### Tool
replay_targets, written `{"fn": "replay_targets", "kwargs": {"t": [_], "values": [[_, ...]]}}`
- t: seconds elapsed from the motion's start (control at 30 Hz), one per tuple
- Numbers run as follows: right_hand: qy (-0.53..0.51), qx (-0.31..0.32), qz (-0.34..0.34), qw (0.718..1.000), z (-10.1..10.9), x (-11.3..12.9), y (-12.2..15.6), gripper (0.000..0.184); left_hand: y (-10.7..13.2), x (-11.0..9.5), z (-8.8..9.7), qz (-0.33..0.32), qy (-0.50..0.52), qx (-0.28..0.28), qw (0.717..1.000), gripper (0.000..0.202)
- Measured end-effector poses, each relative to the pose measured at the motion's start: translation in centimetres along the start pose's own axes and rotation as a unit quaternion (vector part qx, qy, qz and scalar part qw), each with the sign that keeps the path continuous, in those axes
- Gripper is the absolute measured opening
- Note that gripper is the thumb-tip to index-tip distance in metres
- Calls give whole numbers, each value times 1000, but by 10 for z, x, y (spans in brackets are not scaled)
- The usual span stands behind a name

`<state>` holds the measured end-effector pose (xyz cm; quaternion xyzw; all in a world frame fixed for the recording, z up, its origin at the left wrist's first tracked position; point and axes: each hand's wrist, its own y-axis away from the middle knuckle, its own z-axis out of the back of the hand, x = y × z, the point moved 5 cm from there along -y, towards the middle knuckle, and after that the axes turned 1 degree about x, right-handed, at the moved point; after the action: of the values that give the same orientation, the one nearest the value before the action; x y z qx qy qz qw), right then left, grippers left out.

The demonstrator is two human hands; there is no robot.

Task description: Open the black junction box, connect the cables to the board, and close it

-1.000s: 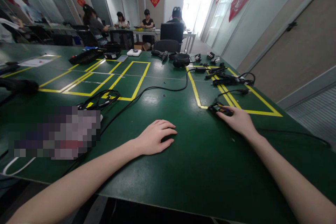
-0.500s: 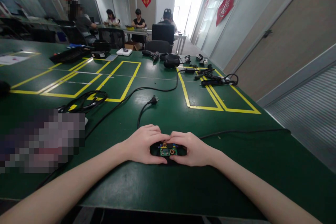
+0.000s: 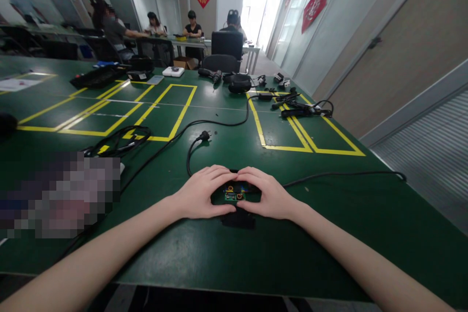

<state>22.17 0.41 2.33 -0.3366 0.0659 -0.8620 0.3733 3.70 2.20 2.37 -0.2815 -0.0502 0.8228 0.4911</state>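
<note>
Between my two hands lies a small green circuit board with copper-coloured coils, seated in a dark housing that my fingers largely hide. My left hand curls round the left side of this housing, thumb at the near side and fingers at the far side. Mirroring it, my right hand curves round the right side, and the fingertips of both hands almost meet. A flat black piece shows just below my thumbs. Beyond my left hand lies a black power plug on its cord.
Long black cables run across the green table. A cable coil and a pixelated area are at left. Yellow tape outlines, a power drill and more cords lie farther back. People sit at another table behind.
Both hands and the board have moved slightly away from me. The plug has shifted left and farther off. More of the black piece shows below my thumbs.
</note>
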Motion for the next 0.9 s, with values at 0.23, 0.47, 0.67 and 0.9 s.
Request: {"fn": "replay_targets", "kwargs": {"t": [0.23, 0.47, 0.67, 0.9], "values": [[71, 17, -30, 997, 1, -3, 0, 31, 1, 5, 6, 34, -24, -29, 999, 14], [131, -30, -58, 989, -5, -10, 0, 26, 0, 13, 0, 67, -46, -7, 997, 16], [131, -54, -70, 987, -4, -5, -1, 30, 0, 17, 0, 88, -58, 1, 994, 21], [85, 0, -69, 994, 26, -20, 7, 17, 1, 23, 3, 109, -31, -26, 993, 20]]}}
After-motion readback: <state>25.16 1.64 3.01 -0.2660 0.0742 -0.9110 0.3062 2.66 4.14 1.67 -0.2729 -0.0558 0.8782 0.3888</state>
